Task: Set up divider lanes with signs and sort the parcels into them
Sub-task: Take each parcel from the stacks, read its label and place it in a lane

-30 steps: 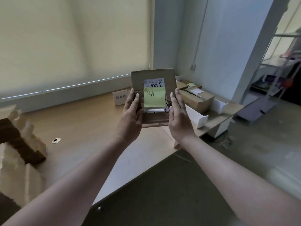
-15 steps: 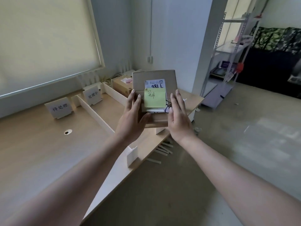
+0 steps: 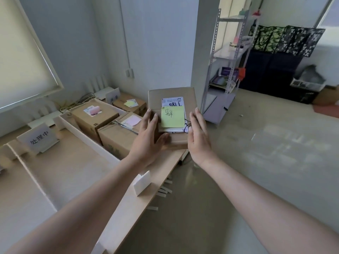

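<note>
Resting between left hand (image 3: pixel 149 138) and right hand (image 3: pixel 199 137), parcel (image 3: pixel 172 99) held flat-palmed.

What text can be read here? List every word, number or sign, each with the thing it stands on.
"处理中": white sign standing on the table.
"981" upside down: shipping label on the held parcel.
Two handwritten characters: yellow sticky note on that parcel, too scrawled to read.
Far sign by the wall: blurred.
Labels on the three parcels in the lane: too small.
</note>
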`<state>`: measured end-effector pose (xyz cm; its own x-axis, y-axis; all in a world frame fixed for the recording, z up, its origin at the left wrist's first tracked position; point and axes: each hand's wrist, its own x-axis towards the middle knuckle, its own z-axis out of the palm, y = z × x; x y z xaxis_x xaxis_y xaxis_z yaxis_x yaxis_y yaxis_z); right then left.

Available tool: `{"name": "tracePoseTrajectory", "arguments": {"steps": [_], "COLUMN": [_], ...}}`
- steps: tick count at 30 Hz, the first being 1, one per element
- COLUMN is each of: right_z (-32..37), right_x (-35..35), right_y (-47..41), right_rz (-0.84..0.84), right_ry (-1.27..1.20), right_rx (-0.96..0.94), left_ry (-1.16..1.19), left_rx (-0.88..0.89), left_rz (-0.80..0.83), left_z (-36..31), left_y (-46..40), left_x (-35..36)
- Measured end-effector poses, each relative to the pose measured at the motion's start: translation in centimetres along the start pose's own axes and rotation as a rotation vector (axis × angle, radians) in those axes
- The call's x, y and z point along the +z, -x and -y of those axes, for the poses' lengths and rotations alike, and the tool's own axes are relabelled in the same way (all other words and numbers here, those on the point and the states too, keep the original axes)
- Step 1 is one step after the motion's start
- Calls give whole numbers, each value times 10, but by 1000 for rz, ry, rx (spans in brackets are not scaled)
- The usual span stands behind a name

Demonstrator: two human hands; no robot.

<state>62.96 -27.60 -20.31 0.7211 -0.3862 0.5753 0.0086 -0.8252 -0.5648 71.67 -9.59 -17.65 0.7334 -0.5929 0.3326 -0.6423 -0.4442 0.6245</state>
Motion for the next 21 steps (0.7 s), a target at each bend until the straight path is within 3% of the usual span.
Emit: {"name": "tracePoseTrajectory", "arguments": {"steps": [10, 21], "right_z": [-162, -248], "right_x": [41, 159], "right_y": [-145, -283], "right_rz": [220, 519], "right_ry": [8, -58], "right_rx": [-24, -38], "left_ry": [-24, 37], "left_rx": [-195, -452], "left_rz": [-39, -87], "left_z": [18, 116], "left_y": [-164, -289], "left_x": [108, 153]}}
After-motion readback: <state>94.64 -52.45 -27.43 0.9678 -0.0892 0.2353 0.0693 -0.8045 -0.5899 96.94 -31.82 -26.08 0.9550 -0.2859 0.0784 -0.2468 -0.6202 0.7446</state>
